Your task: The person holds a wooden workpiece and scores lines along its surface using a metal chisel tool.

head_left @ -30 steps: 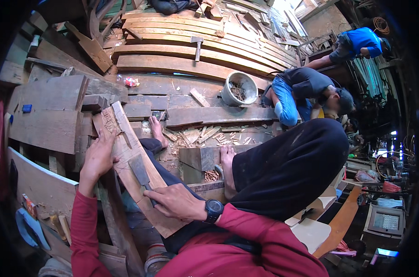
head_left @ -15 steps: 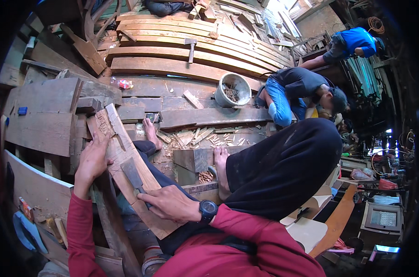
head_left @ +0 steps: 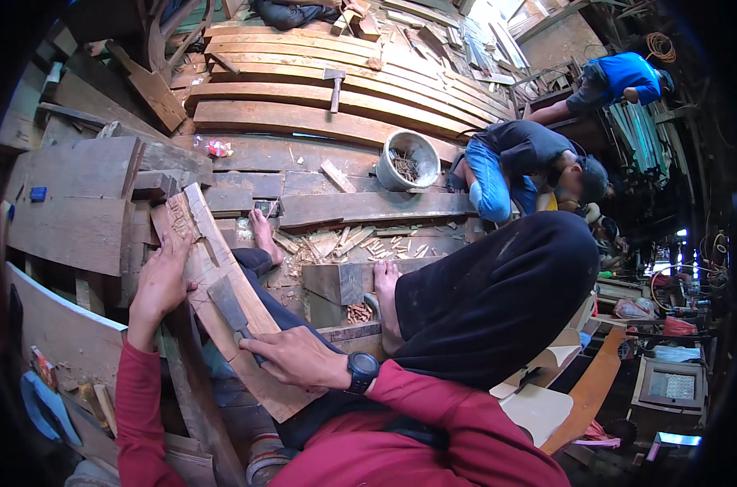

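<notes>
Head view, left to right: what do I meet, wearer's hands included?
Small blue rectangular object, bare left hand, flat dark-grey metal blade, bare right hand, black round wristwatch, round grey bucket, square framed panel.

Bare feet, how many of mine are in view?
2: your left foot, just right of the wooden board in the picture, and your right foot, beside the wooden block. Neither is fully hidden.

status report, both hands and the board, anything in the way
Right hand gripping broad-bladed tool, blade over board. Left hand spread on board, near carved recess. Wood scraps on floor beyond, off the board.
</notes>
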{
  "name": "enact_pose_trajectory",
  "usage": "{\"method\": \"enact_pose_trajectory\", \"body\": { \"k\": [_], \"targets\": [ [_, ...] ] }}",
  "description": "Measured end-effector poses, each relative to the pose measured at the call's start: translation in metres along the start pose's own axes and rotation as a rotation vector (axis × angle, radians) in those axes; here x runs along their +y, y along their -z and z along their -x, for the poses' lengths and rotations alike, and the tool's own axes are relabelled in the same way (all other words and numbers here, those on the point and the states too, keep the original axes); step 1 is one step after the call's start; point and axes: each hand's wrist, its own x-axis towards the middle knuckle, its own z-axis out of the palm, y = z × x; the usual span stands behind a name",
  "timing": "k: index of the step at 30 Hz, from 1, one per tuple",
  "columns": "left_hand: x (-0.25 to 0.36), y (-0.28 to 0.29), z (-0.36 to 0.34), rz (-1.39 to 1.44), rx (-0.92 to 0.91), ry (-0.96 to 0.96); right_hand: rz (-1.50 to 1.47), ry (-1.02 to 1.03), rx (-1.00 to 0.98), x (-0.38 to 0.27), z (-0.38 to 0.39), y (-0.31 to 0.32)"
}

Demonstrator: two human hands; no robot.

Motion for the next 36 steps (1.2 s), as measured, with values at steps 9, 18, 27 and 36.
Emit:
{"method": "enact_pose_trajectory", "body": {
  "k": [9, 18, 27, 36],
  "targets": [
    [0.0, -0.003, 0.0, 0.008, 0.012, 0.009, 0.01, -0.001, -0.022, -0.004, 0.003, 0.003],
    [-0.003, -0.006, -0.004, 0.016, 0.065, -0.049, 0.012, 0.011, 0.026, -0.008, 0.002, 0.005],
    [-0.003, -0.004, -0.004, 0.006, 0.045, -0.022, -0.007, -0.002, 0.033, -0.012, -0.002, 0.009],
    [-0.001, -0.001, -0.001, 0.03, 0.024, -0.009, -0.043, 0.043, 0.106, -0.002, 0.0, 0.001]
  ]
}}
